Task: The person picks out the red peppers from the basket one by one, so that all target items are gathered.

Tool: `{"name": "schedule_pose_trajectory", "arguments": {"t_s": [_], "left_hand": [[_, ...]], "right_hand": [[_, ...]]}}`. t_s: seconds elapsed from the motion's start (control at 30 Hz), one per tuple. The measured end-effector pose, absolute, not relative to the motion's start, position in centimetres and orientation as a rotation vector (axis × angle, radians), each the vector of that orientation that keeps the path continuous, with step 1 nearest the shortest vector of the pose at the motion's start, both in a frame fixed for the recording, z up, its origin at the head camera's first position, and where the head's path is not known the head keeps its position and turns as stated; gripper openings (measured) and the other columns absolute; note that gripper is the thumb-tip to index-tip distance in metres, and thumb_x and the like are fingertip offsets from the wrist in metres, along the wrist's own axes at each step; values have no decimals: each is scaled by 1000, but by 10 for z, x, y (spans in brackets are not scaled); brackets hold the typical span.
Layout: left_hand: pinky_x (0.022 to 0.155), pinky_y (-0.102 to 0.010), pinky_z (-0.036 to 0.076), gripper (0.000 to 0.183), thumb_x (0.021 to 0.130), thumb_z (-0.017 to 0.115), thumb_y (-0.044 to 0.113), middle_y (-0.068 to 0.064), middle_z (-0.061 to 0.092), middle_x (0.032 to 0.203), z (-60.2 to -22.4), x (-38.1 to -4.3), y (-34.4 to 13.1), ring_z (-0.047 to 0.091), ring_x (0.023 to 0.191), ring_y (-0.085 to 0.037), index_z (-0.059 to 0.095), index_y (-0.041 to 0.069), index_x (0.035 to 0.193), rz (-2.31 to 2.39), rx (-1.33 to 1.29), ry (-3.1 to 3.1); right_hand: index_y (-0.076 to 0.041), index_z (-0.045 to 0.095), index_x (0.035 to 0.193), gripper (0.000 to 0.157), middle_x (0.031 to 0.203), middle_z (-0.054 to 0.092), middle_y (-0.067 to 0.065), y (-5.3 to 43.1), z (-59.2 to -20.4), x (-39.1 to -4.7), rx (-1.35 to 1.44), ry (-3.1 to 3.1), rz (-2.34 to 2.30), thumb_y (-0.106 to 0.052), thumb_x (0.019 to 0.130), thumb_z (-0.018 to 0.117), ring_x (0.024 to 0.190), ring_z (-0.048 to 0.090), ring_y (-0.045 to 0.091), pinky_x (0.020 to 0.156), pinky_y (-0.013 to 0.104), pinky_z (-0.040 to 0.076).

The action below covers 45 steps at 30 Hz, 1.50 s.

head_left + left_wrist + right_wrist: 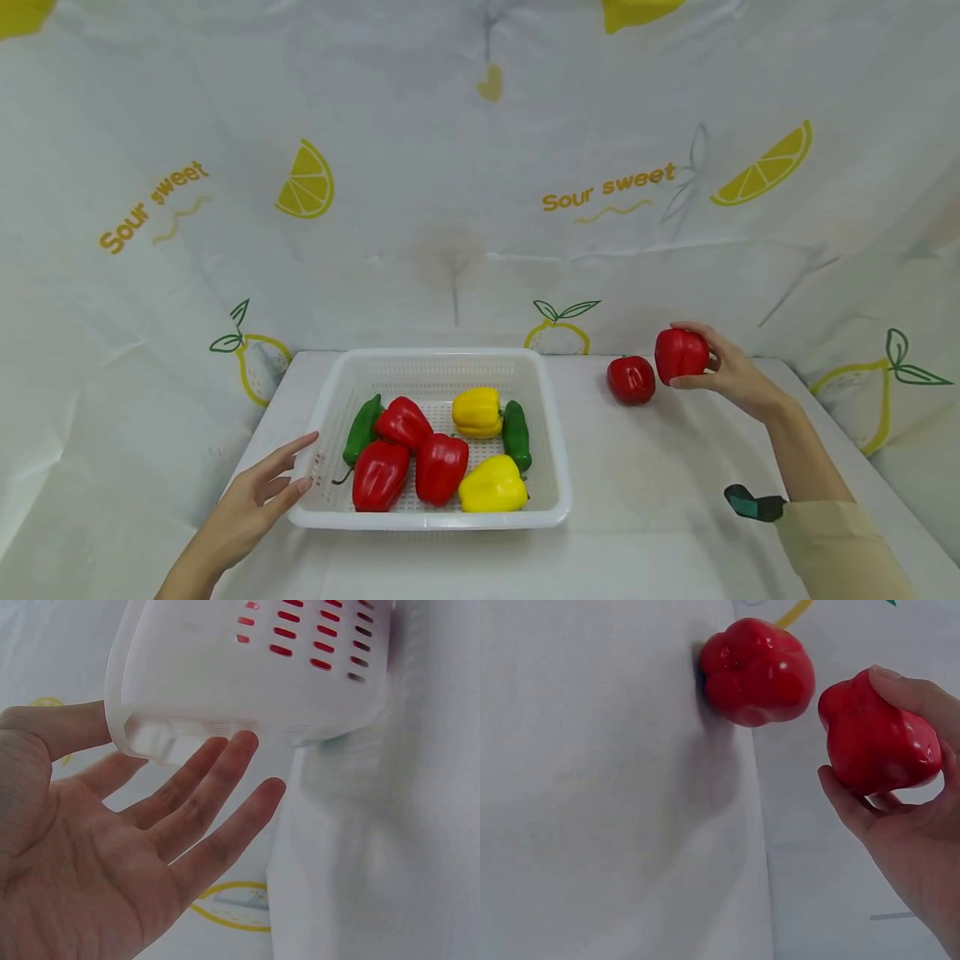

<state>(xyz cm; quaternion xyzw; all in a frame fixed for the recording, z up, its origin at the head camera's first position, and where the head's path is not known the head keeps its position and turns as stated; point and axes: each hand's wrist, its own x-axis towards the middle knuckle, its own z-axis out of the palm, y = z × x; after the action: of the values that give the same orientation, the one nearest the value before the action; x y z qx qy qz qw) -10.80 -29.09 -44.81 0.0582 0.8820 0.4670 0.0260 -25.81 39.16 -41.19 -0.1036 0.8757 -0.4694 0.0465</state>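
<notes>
A red bell pepper [681, 357] is held up by my right hand [731, 375], thumb on one side and fingers on the other. In the right wrist view the same bell pepper [877, 739] is gripped above the table. Another red bell pepper [631, 380] lies on the table just left of it. My left hand [251, 504] is at the left side of a white plastic basket [431, 522], its fingers loosely extended. The left wrist view shows the hand [112, 847] with its thumb at the basket rim [116, 697] and the other fingers spread near the wall.
Inside the basket are several red bell peppers [442, 468], two yellow bell peppers [493, 485] and two green peppers [516, 435]. Behind the white table [622, 492] hangs a lemon-printed cloth [420, 233]. A dark strap [753, 504] sticks out by the right sleeve.
</notes>
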Motion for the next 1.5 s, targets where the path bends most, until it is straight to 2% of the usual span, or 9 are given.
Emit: {"name": "schedule_pose_trajectory", "arguments": {"t_s": [0.3, 0.63, 0.87, 0.93, 1.07, 1.2, 1.3, 1.43, 1.5], "left_hand": [[90, -50, 67, 61, 106, 70, 21, -28, 53, 161, -447, -108, -290, 66, 131, -56, 49, 10, 162, 1434, 188, 2734], [91, -53, 67, 61, 106, 70, 22, -28, 52, 162, -446, -108, -290, 64, 133, -57, 48, 11, 163, 1422, 172, 2730], [86, -23, 61, 61, 105, 70, 18, -28, 54, 159, -448, -108, -292, 67, 130, -53, 49, 9, 162, 1460, 203, 2717], [85, -19, 59, 61, 105, 70, 18, -28, 54, 159, -448, -108, -291, 67, 130, -54, 49, 9, 162, 1469, 209, 2714], [86, -21, 59, 61, 106, 70, 20, -26, 54, 160, -447, -108, -291, 68, 130, -52, 49, 11, 162, 1452, 198, 2721], [89, -36, 67, 61, 106, 70, 21, -27, 53, 161, -446, -108, -291, 66, 131, -54, 49, 11, 162, 1430, 178, 2725], [89, -38, 67, 62, 106, 70, 21, -28, 51, 162, -447, -108, -291, 65, 132, -55, 48, 11, 163, 1431, 175, 2722], [89, -27, 64, 62, 106, 71, 22, -26, 52, 162, -446, -108, -291, 64, 134, -54, 49, 13, 163, 1442, 170, 2713], [90, -29, 65, 62, 106, 71, 25, -25, 52, 162, -445, -108, -291, 63, 135, -54, 49, 14, 163, 1434, 166, 2720]], "right_hand": [[-11, 22, 169, 101, 165, 29, 31, 405, -437, -273, -240, 2668, -1343, -14, 90, 85, 146, 34, 55, 92, 50, 64], [-9, 22, 170, 101, 165, 29, 35, 404, -452, -282, -196, 2686, -1216, -18, 91, 84, 148, 29, 61, 103, 69, 57], [-8, 20, 171, 102, 166, 27, 37, 404, -457, -285, -212, 2648, -1249, -15, 91, 83, 148, 27, 62, 103, 67, 58], [-7, 19, 171, 101, 166, 26, 37, 404, -458, -285, -219, 2645, -1260, -14, 91, 82, 148, 27, 62, 104, 68, 58], [-6, 16, 172, 101, 168, 22, 37, 404, -458, -285, -229, 2646, -1259, -9, 92, 78, 149, 24, 63, 107, 73, 53], [-7, 13, 173, 102, 170, 17, 38, 403, -460, -286, -225, 2642, -1255, -4, 92, 75, 150, 21, 65, 110, 78, 48], [-8, 12, 173, 103, 171, 16, 38, 401, -461, -287, -224, 2631, -1270, -5, 92, 75, 151, 19, 65, 111, 80, 46], [-11, 12, 174, 106, 172, 16, 37, 400, -462, -287, -218, 2618, -1278, -11, 92, 78, 152, 19, 65, 111, 80, 45], [-12, 10, 174, 108, 172, 15, 37, 400, -462, -287, -210, 2621, -1270, -13, 92, 79, 152, 19, 65, 111, 79, 46]]}}
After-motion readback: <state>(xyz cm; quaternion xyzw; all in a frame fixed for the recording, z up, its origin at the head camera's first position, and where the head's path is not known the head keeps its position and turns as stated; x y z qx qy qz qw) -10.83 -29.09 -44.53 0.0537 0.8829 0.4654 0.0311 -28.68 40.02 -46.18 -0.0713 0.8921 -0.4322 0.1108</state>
